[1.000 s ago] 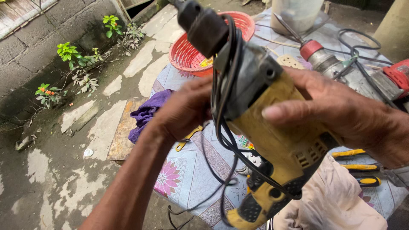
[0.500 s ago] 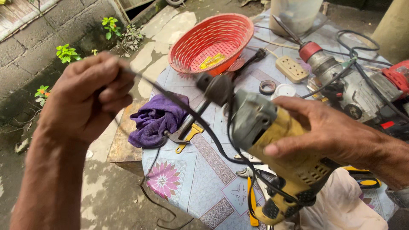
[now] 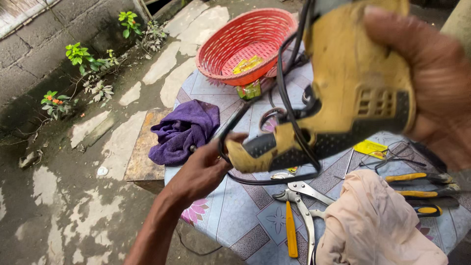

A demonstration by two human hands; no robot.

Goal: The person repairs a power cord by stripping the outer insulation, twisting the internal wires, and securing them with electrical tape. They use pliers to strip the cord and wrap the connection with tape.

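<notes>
Right hand (image 3: 434,83) wrapped around body of the yellow and black plastic power drill (image 3: 343,98), held raised above the patterned blue cloth-covered table (image 3: 235,211); drill blurred. Left hand (image 3: 203,169) curled, fingers closed on the black power cord (image 3: 289,103) just beside the drill's handle butt. Cord loops around drill body and handle. Beneath: red woven plastic basket (image 3: 243,41) at table's far edge, crumpled purple cloth (image 3: 184,130) at left edge, steel locking pliers (image 3: 299,196) and a yellow-handled tool (image 3: 291,230) near front, pale pink cloth (image 3: 373,225) at right front, yellow and black-handled pliers (image 3: 422,189) beside it. Wet concrete ground (image 3: 73,196) left of table
</notes>
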